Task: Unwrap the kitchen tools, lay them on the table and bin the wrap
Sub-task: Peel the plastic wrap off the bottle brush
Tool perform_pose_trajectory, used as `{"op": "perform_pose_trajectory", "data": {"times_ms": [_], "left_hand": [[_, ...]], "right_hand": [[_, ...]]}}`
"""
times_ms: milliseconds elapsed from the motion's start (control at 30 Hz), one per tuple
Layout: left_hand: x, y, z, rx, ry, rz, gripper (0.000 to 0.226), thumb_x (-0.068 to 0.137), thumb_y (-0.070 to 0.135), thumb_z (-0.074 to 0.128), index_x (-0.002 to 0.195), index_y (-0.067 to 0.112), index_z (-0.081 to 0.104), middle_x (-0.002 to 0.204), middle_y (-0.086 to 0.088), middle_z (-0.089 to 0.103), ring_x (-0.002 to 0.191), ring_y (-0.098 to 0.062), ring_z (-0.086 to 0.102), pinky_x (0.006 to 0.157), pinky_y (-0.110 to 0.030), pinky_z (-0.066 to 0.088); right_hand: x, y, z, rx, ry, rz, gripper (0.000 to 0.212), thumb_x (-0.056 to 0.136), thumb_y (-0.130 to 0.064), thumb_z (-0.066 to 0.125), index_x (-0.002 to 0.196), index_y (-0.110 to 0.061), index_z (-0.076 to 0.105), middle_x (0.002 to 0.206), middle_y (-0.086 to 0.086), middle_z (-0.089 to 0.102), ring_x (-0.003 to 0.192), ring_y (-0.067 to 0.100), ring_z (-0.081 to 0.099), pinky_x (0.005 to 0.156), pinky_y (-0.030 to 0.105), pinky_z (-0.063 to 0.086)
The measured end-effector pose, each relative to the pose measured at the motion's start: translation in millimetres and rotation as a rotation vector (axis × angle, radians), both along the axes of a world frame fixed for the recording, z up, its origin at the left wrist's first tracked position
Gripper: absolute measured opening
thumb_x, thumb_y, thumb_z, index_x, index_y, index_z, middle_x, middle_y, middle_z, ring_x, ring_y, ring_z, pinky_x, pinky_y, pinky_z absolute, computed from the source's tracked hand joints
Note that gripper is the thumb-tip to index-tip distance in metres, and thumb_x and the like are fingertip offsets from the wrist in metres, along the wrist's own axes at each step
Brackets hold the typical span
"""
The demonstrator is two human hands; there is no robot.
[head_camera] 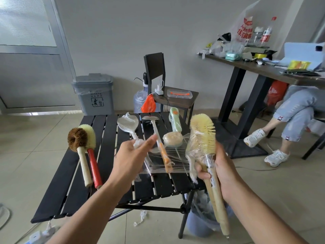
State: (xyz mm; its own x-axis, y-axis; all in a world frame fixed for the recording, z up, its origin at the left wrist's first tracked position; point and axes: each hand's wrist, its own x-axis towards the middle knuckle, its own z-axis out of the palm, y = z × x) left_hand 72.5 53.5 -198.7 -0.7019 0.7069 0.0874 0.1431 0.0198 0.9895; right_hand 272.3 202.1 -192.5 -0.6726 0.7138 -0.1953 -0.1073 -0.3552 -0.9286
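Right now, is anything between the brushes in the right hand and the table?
Yes: cling wrap sheathes the brushes and stretches over the table to the left hand. The right hand grips their handles.

Slatted tabletop (pixel 105 147) — brown brush (pixel 77 140) and red-handled brush (pixel 94 166) at 9 o'clock; wrapped spoon (pixel 127 125), orange-handled tool (pixel 155 128), round scrubber (pixel 172 138) near centre; green tool (pixel 174 121) at 1 o'clock.
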Motion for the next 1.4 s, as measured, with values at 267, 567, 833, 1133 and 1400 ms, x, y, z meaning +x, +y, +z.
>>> {"op": "perform_pose_trajectory", "data": {"times_ms": [267,567,833,1133,1400], "left_hand": [[11.4,0.5,0.8,0.074,-0.102,-0.211,0.026,0.089,0.029,0.080,0.094,0.003,0.081,0.091,-0.014,0.081,0.080,-0.020,0.077,0.075,-0.033,0.065],[21.3,12.5,-2.1,0.025,-0.267,-0.196,0.011,0.108,0.017,0.057,0.102,0.011,0.050,0.070,-0.001,0.057,0.054,-0.013,0.053,0.053,-0.033,0.046],[27.8,8.7,-0.3,-0.104,-0.018,-0.349,0.046,0.083,0.062,0.080,0.091,0.018,0.076,0.093,-0.018,0.078,0.078,-0.039,0.073,0.072,-0.047,0.059],[30.2,8.5,1.3,0.109,-0.180,-0.346,0.016,0.105,0.020,0.066,0.100,0.011,0.078,0.102,-0.014,0.081,0.095,-0.032,0.079,0.080,-0.029,0.062],[26.9,5.2,5.4,0.211,-0.239,-0.338,0.020,0.107,0.012,0.061,0.114,-0.003,0.071,0.110,-0.021,0.079,0.105,-0.035,0.077,0.081,-0.034,0.063]], "right_hand": [[-5.9,-12.9,-0.1,-0.110,0.071,0.132,0.082,0.075,-0.083,0.067,0.117,-0.013,0.071,0.076,0.006,0.064,0.047,0.007,0.051,0.034,0.014,0.034],[-10.8,-22.2,-1.5,0.043,0.015,0.204,0.027,0.070,-0.038,0.091,0.095,-0.030,0.083,0.095,0.002,0.076,0.066,0.010,0.064,0.040,0.015,0.038],[-11.1,-25.6,3.3,0.099,-0.061,0.177,0.029,0.076,-0.044,0.090,0.099,-0.027,0.083,0.097,0.009,0.079,0.081,0.026,0.079,0.040,0.019,0.043],[-11.6,-19.8,-3.9,0.027,-0.111,0.185,0.042,0.086,-0.061,0.078,0.093,-0.020,0.085,0.083,0.011,0.076,0.068,0.020,0.074,0.059,0.032,0.060],[-11.6,-21.3,-4.0,0.110,-0.179,0.079,0.069,0.072,-0.072,0.086,0.110,-0.016,0.075,0.076,0.007,0.072,0.062,0.021,0.068,0.057,0.033,0.058]]}}
